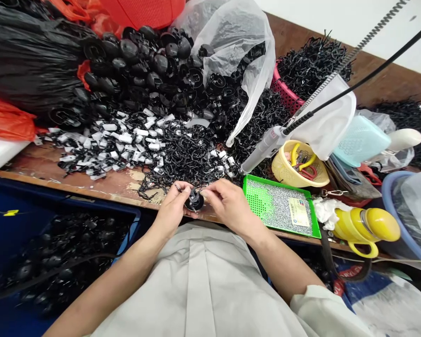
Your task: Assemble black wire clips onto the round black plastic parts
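The left hand [173, 206] has its fingers closed on a round black plastic housing [194, 202], held at the front edge of the wooden tabletop [31, 164], just above the person's lap. The right hand [228, 201] meets the housing's right side with thumb and forefinger drawn together; whether they pinch the housing itself or some small piece cannot be told. Directly beyond the hands lies a tangled heap of thin black pieces [185, 147], with a pile of white-and-black connectors [122, 138] to its left and a mound of black domed housings [154, 63] farther back. Right of the right hand sits a green perforated tray [257, 202] of small metallic pieces. A grey power screwdriver [263, 147] hangs above the tray's far side, near a yellow basket [283, 171] holding yellow-handled pliers [306, 163].
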### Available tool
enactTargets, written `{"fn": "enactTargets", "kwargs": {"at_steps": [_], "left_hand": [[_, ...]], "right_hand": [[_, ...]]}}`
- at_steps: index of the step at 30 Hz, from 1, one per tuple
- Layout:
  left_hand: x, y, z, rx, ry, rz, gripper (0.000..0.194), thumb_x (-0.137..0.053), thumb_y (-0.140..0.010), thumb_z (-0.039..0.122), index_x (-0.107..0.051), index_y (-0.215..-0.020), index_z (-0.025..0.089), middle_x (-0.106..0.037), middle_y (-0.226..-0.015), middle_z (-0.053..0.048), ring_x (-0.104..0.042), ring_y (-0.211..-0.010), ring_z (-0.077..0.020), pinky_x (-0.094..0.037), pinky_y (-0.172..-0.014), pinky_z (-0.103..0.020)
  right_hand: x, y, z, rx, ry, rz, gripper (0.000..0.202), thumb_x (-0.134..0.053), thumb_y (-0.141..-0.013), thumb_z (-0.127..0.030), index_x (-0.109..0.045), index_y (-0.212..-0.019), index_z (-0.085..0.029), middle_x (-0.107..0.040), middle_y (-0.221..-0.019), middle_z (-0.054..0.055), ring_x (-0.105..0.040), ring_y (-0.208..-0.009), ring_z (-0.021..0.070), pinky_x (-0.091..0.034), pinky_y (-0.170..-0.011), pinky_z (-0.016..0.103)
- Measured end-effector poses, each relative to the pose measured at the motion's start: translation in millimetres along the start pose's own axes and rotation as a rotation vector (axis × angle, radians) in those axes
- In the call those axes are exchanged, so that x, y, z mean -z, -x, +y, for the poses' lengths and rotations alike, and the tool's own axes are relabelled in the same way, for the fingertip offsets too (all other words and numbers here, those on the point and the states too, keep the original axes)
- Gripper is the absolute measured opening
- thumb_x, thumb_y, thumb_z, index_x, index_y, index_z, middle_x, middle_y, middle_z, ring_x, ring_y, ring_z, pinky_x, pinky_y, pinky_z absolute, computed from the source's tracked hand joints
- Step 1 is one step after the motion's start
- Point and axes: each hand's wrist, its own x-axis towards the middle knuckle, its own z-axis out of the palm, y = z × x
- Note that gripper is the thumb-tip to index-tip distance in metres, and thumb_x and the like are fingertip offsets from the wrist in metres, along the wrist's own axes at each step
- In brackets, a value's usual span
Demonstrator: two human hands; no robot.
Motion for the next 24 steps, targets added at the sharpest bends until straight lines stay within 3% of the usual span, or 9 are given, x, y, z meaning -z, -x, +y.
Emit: {"fn": "enactTargets", "kwargs": {"at_steps": [3, 10, 14, 17, 19, 22, 24], "left_hand": [[-1.5, 3.4, -1.4, -0.006, -0.032, -0.022, 0.024, -0.057, -0.084, 0.042, -0.050, -0.097, 0.023, -0.058, -0.076, 0.002, -0.059, -0.052, -0.0142, -0.047, -0.035, -0.025], [-3.8, 13.1, -2.0, -0.007, -0.141, 0.023, 0.023, -0.054, -0.086, 0.044, -0.053, -0.096, 0.024, -0.056, -0.071, 0.004, -0.051, -0.038, -0.0090, -0.031, -0.027, -0.018], [6.0, 16.8, -7.7, -0.005, -0.195, 0.120, 0.021, -0.053, -0.087, 0.043, -0.056, -0.094, 0.024, -0.053, -0.072, 0.003, -0.048, -0.042, -0.0080, -0.036, -0.031, -0.018], [21.4, 16.7, -12.6, -0.052, -0.193, 0.188, 0.022, -0.051, -0.087, 0.044, -0.055, -0.093, 0.023, -0.052, -0.071, 0.004, -0.045, -0.041, -0.0076, -0.035, -0.032, -0.018], [32.3, 14.1, -13.7, -0.108, -0.212, 0.250, 0.023, -0.049, -0.089, 0.045, -0.054, -0.095, 0.023, -0.052, -0.071, 0.004, -0.042, -0.039, -0.0074, -0.035, -0.032, -0.019], [43.8, 6.8, -11.0, -0.234, -0.335, 0.335, 0.024, -0.046, -0.091, 0.045, -0.055, -0.099, 0.023, -0.056, -0.081, 0.000, -0.052, -0.053, -0.0114, -0.042, -0.039, -0.021], [47.1, 1.1, -7.9, -0.329, -0.435, 0.358, 0.025, -0.044, -0.092, 0.043, -0.056, -0.100, 0.023, -0.058, -0.088, -0.003, -0.057, -0.067, -0.0152, -0.046, -0.046, -0.022]], "right_hand": [[-5.2, 4.9, -4.9, -0.004, 0.044, -0.121, 0.017, -0.053, -0.095, -0.031, -0.065, -0.089, -0.021, -0.067, -0.089, 0.004, -0.062, -0.083, 0.0162, -0.047, -0.076, 0.028], [-12.2, 16.0, -11.0, 0.055, 0.147, -0.135, 0.019, -0.047, -0.097, -0.030, -0.062, -0.092, -0.019, -0.065, -0.090, 0.006, -0.060, -0.082, 0.0171, -0.046, -0.071, 0.027], [-19.0, 21.7, -16.2, 0.087, 0.090, -0.139, 0.020, -0.047, -0.097, -0.030, -0.064, -0.096, -0.019, -0.067, -0.093, 0.008, -0.060, -0.082, 0.0178, -0.047, -0.071, 0.028], [-24.5, 21.8, -11.6, 0.077, -0.091, -0.216, 0.021, -0.047, -0.098, -0.029, -0.064, -0.106, -0.021, -0.071, -0.099, 0.006, -0.063, -0.089, 0.0169, -0.049, -0.081, 0.029], [-25.6, 19.2, -6.3, 0.021, -0.066, -0.280, 0.021, -0.048, -0.097, -0.027, -0.065, -0.108, -0.022, -0.072, -0.101, 0.005, -0.064, -0.093, 0.0179, -0.049, -0.085, 0.031], [-21.3, 8.0, 0.7, -0.005, 0.045, -0.342, 0.018, -0.053, -0.093, -0.024, -0.067, -0.104, -0.021, -0.072, -0.101, 0.006, -0.065, -0.096, 0.0202, -0.048, -0.088, 0.034], [-16.8, -8.9, 5.8, 0.017, 0.048, -0.304, 0.020, -0.053, -0.092, -0.024, -0.067, -0.106, -0.021, -0.071, -0.103, 0.007, -0.064, -0.098, 0.0198, -0.048, -0.090, 0.035]]}}
